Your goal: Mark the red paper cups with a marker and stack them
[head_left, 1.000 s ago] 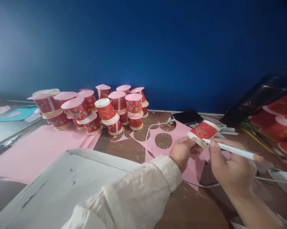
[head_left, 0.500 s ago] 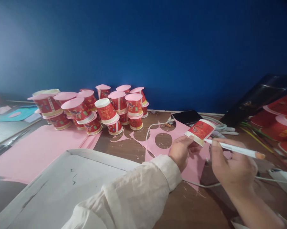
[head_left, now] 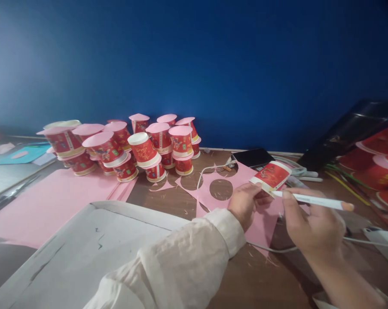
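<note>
My left hand (head_left: 247, 204) grips a red paper cup (head_left: 273, 175) by its cream-coloured end, holding it tilted above pink paper (head_left: 261, 229) with round holes cut out. Between the thumb and fingers of my right hand (head_left: 313, 223) is a white pen (head_left: 319, 201) with an orange-brown end. The pen's tip is at the cup's lower edge, near the cream band; whether it touches is too fine to tell. My left fingers partly hide the cup's end.
Stacked red cups (head_left: 153, 148), many with pink paper discs, stand at the back left. Pink sheets (head_left: 61, 201) and a white box lid (head_left: 116, 240) lie at left. A phone (head_left: 255, 158), a cable (head_left: 271, 249) and a black cylinder (head_left: 345, 133) are also around.
My right hand has shifted slightly left, bringing the pen's tip left and a little down along the cup toward the cream band. My left hand and the cup stay nearly still.
</note>
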Tool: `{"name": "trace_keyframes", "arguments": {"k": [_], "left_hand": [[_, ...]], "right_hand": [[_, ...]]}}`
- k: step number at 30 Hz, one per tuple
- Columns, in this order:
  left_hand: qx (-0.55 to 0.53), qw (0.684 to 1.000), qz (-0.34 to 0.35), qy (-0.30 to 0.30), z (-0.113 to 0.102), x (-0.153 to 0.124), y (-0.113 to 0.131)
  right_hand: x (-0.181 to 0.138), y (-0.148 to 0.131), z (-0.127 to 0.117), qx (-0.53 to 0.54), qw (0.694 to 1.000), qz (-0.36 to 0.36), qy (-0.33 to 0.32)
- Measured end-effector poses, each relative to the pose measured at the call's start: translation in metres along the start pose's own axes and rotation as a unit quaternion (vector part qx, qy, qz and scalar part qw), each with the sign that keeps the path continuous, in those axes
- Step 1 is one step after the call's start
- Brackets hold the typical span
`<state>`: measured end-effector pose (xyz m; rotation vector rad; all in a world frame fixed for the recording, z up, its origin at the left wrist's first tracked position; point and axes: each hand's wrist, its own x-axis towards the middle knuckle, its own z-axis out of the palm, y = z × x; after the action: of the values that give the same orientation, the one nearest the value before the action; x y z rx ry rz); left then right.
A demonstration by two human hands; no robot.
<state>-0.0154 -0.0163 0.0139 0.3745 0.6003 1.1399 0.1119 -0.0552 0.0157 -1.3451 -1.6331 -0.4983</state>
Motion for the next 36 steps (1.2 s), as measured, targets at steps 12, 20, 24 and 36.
{"name": "trace_keyframes", "arguments": {"k": [12, 20, 24, 36], "left_hand": [[0.005, 1.000, 0.003, -0.011, -0.0026, 0.0020, -0.0023], [0.001, 1.000, 0.001, -0.010, -0.0027, 0.0026, -0.0028], [0.002, 1.000, 0.007, -0.017, -0.0029, 0.0020, -0.0027], [0.002, 1.000, -0.006, -0.005, -0.0029, 0.0049, -0.0039]], "right_hand": [[0.0019, -0.0005, -0.0012, 0.008, 1.000, -0.004, 0.004], [-0.0003, 0.0019, -0.0003, -0.001, 1.000, 0.001, -0.005], [-0.0014, 0.0025, 0.0006, -0.003, 1.000, 0.003, 0.006], [-0.0025, 0.0036, 0.0030, -0.031, 0.999, 0.012, 0.009]]}}
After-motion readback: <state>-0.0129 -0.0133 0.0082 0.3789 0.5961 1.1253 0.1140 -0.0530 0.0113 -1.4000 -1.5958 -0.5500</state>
